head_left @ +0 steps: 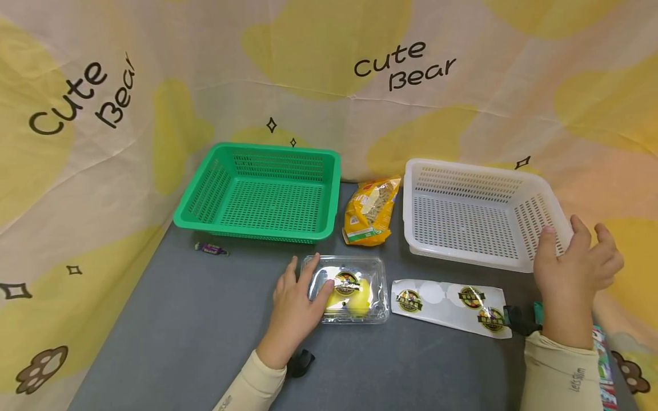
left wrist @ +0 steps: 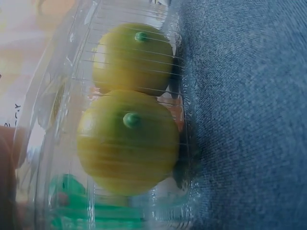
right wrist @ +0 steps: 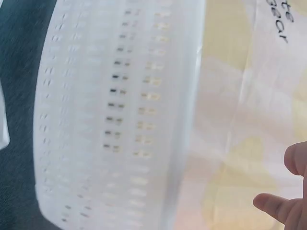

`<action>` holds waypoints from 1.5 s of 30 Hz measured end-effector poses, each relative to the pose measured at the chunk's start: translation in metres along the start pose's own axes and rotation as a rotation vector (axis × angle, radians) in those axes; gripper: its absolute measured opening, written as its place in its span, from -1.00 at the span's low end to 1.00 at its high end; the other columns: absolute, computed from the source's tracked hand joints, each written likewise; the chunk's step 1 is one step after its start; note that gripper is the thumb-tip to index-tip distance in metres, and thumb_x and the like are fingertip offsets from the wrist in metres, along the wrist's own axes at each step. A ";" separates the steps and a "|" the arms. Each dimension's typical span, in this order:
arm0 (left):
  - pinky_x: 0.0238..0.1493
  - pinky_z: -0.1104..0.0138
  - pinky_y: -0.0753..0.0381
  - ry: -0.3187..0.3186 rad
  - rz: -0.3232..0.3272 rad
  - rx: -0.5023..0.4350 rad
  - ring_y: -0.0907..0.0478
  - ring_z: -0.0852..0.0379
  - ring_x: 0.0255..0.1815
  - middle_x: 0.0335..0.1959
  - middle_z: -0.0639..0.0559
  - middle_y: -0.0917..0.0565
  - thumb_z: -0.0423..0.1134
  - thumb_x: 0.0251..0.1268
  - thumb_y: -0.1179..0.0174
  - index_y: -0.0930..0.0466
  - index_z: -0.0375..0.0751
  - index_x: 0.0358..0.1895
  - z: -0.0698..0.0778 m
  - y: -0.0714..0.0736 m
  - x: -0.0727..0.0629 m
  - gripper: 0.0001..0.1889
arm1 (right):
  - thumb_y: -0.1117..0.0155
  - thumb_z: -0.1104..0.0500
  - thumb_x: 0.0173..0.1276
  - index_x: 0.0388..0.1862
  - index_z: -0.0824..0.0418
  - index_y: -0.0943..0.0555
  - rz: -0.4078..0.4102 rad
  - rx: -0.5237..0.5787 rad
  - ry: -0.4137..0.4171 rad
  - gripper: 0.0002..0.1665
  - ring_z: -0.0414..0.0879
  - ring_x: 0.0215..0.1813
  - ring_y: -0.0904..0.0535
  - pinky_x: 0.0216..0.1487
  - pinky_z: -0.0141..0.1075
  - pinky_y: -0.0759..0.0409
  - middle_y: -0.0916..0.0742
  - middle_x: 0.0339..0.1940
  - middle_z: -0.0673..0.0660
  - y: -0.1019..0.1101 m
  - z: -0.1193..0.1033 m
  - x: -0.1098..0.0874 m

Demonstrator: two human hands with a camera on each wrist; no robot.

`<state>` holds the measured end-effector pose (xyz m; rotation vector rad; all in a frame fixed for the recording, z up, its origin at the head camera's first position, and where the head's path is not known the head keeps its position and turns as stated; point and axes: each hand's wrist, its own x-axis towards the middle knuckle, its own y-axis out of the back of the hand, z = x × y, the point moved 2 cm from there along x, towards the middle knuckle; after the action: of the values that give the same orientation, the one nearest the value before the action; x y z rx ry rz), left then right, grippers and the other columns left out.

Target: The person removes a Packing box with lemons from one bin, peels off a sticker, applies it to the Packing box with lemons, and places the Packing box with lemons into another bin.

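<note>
My left hand rests along the left side of a clear plastic clamshell box, fingers extended over its lid edge. A round black-and-gold sticker is on the lid. Inside, the left wrist view shows two round yellow fruits with green stem ends, side by side. My right hand is raised at the right front corner of a white basket, its fingers spread and loosely bent, holding nothing. In the right wrist view, fingertips appear to the right of the basket wall.
A sheet of round stickers lies right of the box. Behind stand a green basket and a yellow snack bag. A purple-wrapped candy lies on the grey table. Printed cloth hangs close behind the baskets.
</note>
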<state>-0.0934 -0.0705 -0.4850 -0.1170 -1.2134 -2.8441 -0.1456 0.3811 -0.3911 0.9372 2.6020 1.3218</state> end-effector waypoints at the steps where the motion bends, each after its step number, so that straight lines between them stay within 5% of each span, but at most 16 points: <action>1: 0.41 -0.44 -0.12 0.002 -0.010 0.001 -0.16 -0.52 0.56 0.64 -0.44 -0.13 0.22 0.52 -0.21 -0.31 0.13 0.66 0.000 0.000 0.000 -0.26 | 0.14 -0.17 0.64 0.75 0.20 -0.11 -0.012 -0.004 -0.012 -0.15 0.27 0.64 0.34 0.49 0.33 0.28 0.10 0.73 0.25 0.000 0.004 0.004; 12: 0.40 -0.45 -0.16 0.006 -0.062 0.024 -0.16 -0.55 0.56 0.62 -0.48 -0.16 0.29 0.56 -0.13 -0.18 0.20 0.71 -0.002 -0.003 0.000 -0.23 | 0.22 -0.18 0.65 0.77 0.21 -0.04 -0.152 -0.023 -0.100 -0.13 0.41 0.64 0.39 0.41 0.50 0.26 0.17 0.77 0.29 -0.008 0.046 0.041; 23: 0.39 -0.47 -0.10 0.055 -0.072 0.013 -0.14 -0.54 0.56 0.62 -0.46 -0.15 0.34 0.51 -0.15 -0.16 0.32 0.71 -0.002 -0.005 0.000 -0.21 | 0.26 -0.36 0.63 0.79 0.11 0.09 -0.288 -0.097 -0.134 -0.04 0.63 0.60 0.36 0.36 0.60 0.21 0.30 0.75 0.35 -0.014 0.060 0.055; 30: 0.43 -0.47 -0.01 0.106 -0.121 -0.094 -0.05 -0.54 0.60 0.67 -0.41 -0.10 0.28 0.49 -0.23 -0.15 0.34 0.71 -0.003 -0.003 0.001 -0.19 | 0.26 -0.41 0.61 0.78 0.13 0.16 -0.331 -0.151 -0.134 0.02 0.75 0.53 0.21 0.32 0.62 0.08 0.25 0.74 0.39 -0.021 0.062 0.056; 45: 0.43 -0.42 -0.18 0.075 -0.091 -0.411 -0.04 -0.44 0.65 0.71 -0.29 -0.05 -0.09 0.49 -0.37 -0.29 0.10 0.68 0.001 -0.011 0.001 -0.24 | 0.24 -0.40 0.62 0.78 0.12 0.16 -0.348 -0.178 -0.142 0.01 0.76 0.51 0.17 0.31 0.62 0.04 0.27 0.73 0.41 -0.024 0.061 0.053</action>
<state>-0.0947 -0.0619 -0.4925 0.0320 -0.6224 -3.1022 -0.1804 0.4429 -0.4362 0.5020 2.3558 1.3105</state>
